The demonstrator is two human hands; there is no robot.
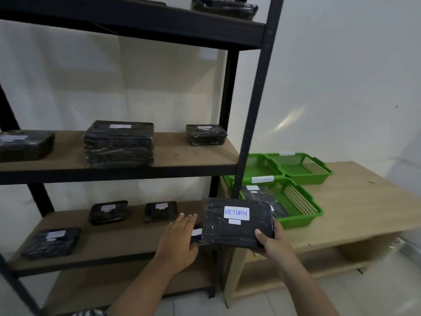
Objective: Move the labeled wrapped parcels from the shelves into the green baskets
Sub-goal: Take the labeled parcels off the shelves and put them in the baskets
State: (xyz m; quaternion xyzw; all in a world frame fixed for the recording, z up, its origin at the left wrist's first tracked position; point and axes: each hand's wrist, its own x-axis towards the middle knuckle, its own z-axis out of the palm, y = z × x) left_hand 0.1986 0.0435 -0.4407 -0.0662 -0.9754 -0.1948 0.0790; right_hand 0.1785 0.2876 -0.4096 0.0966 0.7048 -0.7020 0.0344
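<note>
The right hand (272,244) grips the RETURN parcel (218,233) by its lower right corner, thumb on top and fingers curled beneath, and holds it in the air in front of the rack's right upright, just short of the near green basket (303,218). The parcel is a flat, round-cornered black block wrapped in glossy, creased film. Its white label (236,212) reads "RETURN" in blue handwritten capitals; a smaller white tag (234,221) under it is too blurred to read.

The left hand (180,238) is open, fingers straight and together, lying against the left edge of a second parcel (197,233) that shows only as a sliver with a white label below the held one, at the right end of the lower shelf (118,240).

The near basket stands on the bench (355,201) and has a black wrapped parcel (259,194) in it. Two further green baskets (305,176) stand behind it, one with an unreadable white label (262,179) on its rim
</note>
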